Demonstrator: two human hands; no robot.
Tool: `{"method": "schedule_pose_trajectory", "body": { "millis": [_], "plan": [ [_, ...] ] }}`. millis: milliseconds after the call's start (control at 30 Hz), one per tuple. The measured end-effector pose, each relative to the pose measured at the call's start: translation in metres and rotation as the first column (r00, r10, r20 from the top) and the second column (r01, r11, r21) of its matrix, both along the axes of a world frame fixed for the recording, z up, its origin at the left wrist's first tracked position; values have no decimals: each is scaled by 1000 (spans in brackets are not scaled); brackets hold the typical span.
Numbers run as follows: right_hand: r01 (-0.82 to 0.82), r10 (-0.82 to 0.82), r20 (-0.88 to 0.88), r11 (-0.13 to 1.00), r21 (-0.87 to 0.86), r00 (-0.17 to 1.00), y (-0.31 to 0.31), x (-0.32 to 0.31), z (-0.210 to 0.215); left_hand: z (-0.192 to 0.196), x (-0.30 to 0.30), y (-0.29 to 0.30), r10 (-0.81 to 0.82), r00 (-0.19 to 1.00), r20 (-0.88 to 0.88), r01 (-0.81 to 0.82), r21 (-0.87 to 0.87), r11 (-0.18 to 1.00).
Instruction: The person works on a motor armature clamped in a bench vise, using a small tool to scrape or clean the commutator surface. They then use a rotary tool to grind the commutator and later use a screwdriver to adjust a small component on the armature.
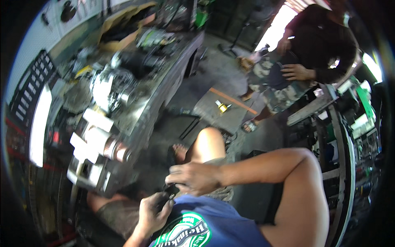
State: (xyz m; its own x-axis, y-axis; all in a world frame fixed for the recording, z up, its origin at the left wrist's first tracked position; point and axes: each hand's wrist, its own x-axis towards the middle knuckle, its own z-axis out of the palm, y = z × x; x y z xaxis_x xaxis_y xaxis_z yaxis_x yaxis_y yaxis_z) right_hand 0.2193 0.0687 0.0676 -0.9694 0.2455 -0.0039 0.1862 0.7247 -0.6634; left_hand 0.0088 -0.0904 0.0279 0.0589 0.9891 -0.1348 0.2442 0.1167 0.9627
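Observation:
Close in front of my blue shirt, both hands meet at a small dark part [171,190], its kind hidden by fingers and blur. My left hand [153,212] is closed round the part from below, thumb uppermost. Over its upper end bends my right hand [192,178], fingers curled in and touching it. To the left, at the bench's near corner, a motor armature [108,146] with a copper-coloured end lies on a pale metal block or vise [88,171]; which one cannot be told in the glare.
A cluttered workbench [158,96] runs along the left, bearing a shiny metal housing [111,86] and a cardboard box [123,29]. On the floor ahead, a board [210,111] carries a small yellow item [222,107]. A person [288,70] stands beyond it. Metal shelving [341,136] flanks the right.

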Motion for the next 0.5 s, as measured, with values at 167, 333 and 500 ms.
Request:
{"method": "schedule_pose_trajectory", "body": {
  "millis": [167, 333, 500],
  "plan": [
    [303, -276, 128, 833, -462, 953, -29, -14, -5, 3, -7, -13, -48, 979, -198, 68, 96, 993],
    [281, -268, 92, 862, -421, 959, -28, -22, -18, -13, -5, -14, 89, 989, 121, -82, -58, 995],
    [208, -145, 178, 886, -413, 973, -16, -30, -34, -28, -24, -11, -60, 998, -19, 58, -81, 995]
  ]
}}
